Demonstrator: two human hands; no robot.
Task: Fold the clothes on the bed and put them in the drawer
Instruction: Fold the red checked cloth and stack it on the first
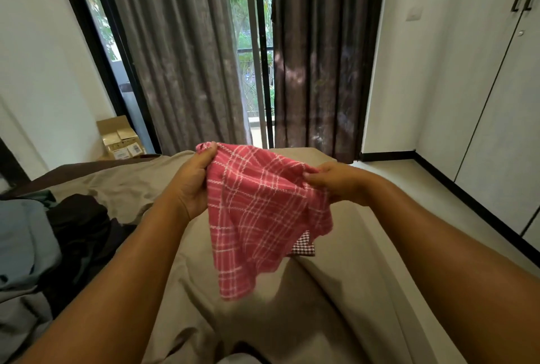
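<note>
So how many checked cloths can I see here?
2. A red-and-white checked cloth is held up by the left hand and right hand; a brown-and-white checked cloth lies on the beige bed beneath, mostly hidden behind it. Others may be covered.

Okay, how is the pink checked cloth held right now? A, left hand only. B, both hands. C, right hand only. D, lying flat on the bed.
B: the left hand and right hand each grip an upper edge of the cloth, which hangs above the bed.
</note>
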